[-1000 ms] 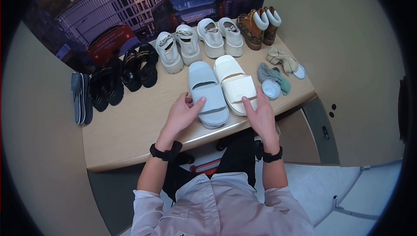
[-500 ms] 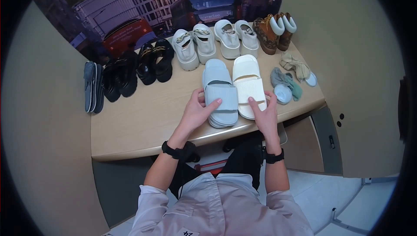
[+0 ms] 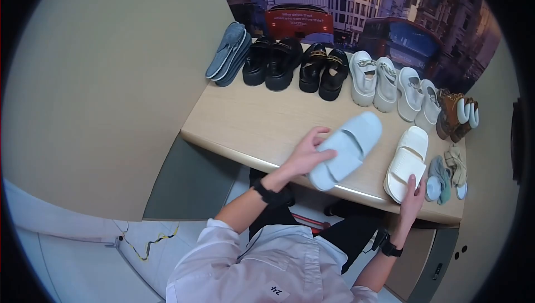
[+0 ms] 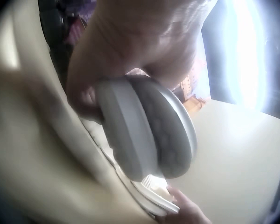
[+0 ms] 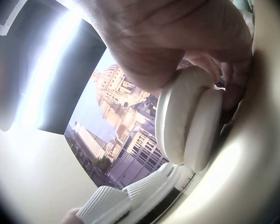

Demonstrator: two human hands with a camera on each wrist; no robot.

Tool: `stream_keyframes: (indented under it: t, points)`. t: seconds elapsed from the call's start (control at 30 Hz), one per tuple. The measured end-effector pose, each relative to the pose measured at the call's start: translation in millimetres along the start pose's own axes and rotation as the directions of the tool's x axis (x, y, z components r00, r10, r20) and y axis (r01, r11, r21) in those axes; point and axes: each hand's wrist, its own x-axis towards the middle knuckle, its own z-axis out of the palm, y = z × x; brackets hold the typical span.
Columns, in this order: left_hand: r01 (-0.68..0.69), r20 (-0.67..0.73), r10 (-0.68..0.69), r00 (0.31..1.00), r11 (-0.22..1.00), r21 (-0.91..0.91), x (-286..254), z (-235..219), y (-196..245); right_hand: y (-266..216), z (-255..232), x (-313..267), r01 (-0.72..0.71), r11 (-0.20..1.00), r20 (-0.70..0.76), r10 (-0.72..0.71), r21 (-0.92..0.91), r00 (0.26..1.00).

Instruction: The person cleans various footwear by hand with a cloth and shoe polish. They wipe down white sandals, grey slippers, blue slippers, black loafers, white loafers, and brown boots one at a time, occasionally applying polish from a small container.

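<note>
My left hand (image 3: 304,155) grips a pair of light blue slides (image 3: 359,136) by the heel end, thumb on the near strap edge. In the left wrist view the two heels (image 4: 130,126) are pressed together, one against the other. The slides tilt over the table's front edge, apart from the white pair. My right hand (image 3: 411,205) holds the heel end of the white slides (image 3: 409,161), thumb on top and fingers along the right side. In the right wrist view their stacked heels (image 5: 177,121) sit low over the tabletop, partly covered by the palm.
Along the back of the table (image 3: 239,124) stand grey slippers (image 3: 228,52), black shoes (image 3: 284,63), black loafers (image 3: 323,71), white platform shoes (image 3: 373,83), white slip-ons (image 3: 418,99) and brown boots (image 3: 454,116). Grey-green cloth (image 3: 440,177) and beige cloth (image 3: 457,163) lie at the right.
My left hand has raised the light blue slides and drawn them leftward, away from the white pair. My right hand stays at the white slides' heel. The head view has turned left.
</note>
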Motion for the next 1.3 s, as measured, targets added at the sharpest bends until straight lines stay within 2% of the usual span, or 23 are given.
stream_keyframes:
  t: [0.07, 0.17, 0.27, 0.3, 0.37, 0.5, 0.63, 0.83, 0.93, 1.03, 1.13, 1.23, 1.3]
  points:
    - [-0.063, -0.075, 0.057, 0.996, 0.995, -0.080, -20, -44, 7, -4, 1, -3, 0.002, 1.000, -0.007, -0.002, -0.013, 1.000]
    - [-0.084, -0.264, 0.060, 0.963, 0.993, -0.081, -61, -118, 44, -8, 0, -7, -0.004, 1.000, -0.007, 0.003, -0.017, 1.000]
    - [-0.042, -0.489, 0.060, 0.870, 0.998, 0.047, -98, -205, 58, -4, 1, -5, -0.008, 1.000, -0.002, 0.008, 0.012, 1.000]
    - [-0.034, -0.514, 0.073, 0.855, 0.996, 0.084, -108, -237, 58, -1, 1, -4, -0.010, 1.000, -0.003, 0.010, 0.026, 1.000]
    - [0.019, -0.622, 0.063, 0.781, 0.992, 0.125, -128, -296, 48, 3, 0, -2, 0.002, 1.000, -0.013, -0.002, 0.020, 1.000]
    - [-0.038, -0.676, 0.024, 0.736, 0.999, -0.006, -149, -373, 32, 8, -2, 3, 0.013, 1.000, -0.004, -0.013, 0.008, 1.000]
    - [-0.015, -0.712, -0.030, 0.701, 0.998, -0.057, -140, -384, 32, 7, -2, 1, 0.035, 0.999, -0.012, -0.036, -0.018, 0.999]
    - [0.016, -0.832, 0.017, 0.554, 0.999, 0.031, -109, -380, 25, 7, -5, 0, 0.043, 0.997, 0.000, -0.043, -0.066, 0.999]
    - [0.010, -0.828, 0.102, 0.552, 0.992, 0.129, -96, -384, 18, 6, -3, -3, 0.049, 0.997, 0.008, -0.049, -0.059, 0.999]
    - [0.109, -0.821, 0.115, 0.560, 0.971, 0.210, -84, -386, 20, 5, -3, -3, 0.048, 0.997, 0.017, -0.047, -0.062, 0.999]
    - [0.084, -0.826, 0.155, 0.542, 0.968, 0.236, -68, -386, 23, 3, -2, -4, 0.050, 0.996, 0.017, -0.049, -0.075, 0.999]
    - [0.181, -0.837, 0.171, 0.520, 0.935, 0.304, -60, -391, 27, 3, -3, -7, 0.046, 0.996, 0.009, -0.045, -0.082, 0.999]
    - [0.213, -0.818, 0.248, 0.520, 0.890, 0.404, -63, -394, 28, 4, -2, -7, 0.061, 0.995, 0.011, -0.060, -0.075, 0.998]
